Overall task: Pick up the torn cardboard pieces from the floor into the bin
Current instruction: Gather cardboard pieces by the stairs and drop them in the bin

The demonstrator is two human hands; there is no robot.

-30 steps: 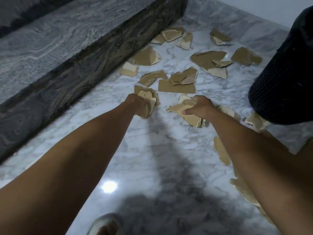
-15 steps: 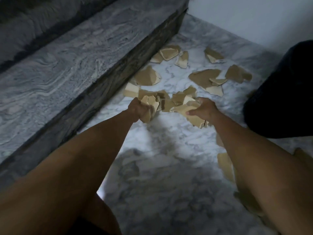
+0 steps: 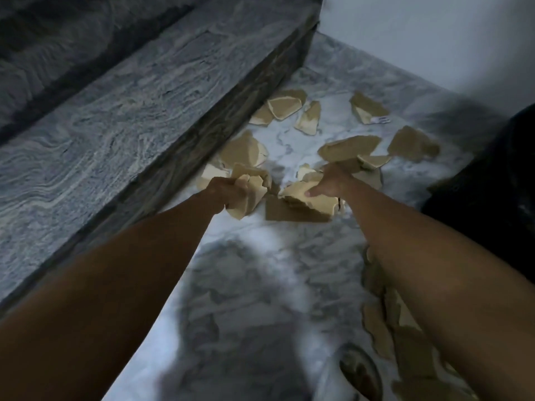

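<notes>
both hands have travelled forward along the floor since half a second ago, closing on the far scatter by the step, and the view has tilted up so more wall shows. left hand (image 3: 224, 192) is fisted around a wad of torn cardboard (image 3: 250, 195), several pieces stacked and sticking out past the knuckles. right hand (image 3: 333, 183) is clamped on a second bundle (image 3: 307, 198), thumb pressed on top, fingers under or behind; how many pieces it has i cannot tell. that bundle hangs just over a flat rectangular piece (image 3: 289, 214) on the marble floor (image 3: 260, 270), its long edge running left to right across the gap between the fists.

loose pieces (image 3: 347, 147) lie ahead of the right hand and slightly to its right, so that hand looks the nearer one for them; those against the step (image 3: 173, 111) sit ahead of the left. more scraps (image 3: 382, 328) lie back beside the right forearm. bin (image 3: 492, 198), the dark shape at the right edge, is on the right hand's side, so a drop would likely go rightward.
</notes>
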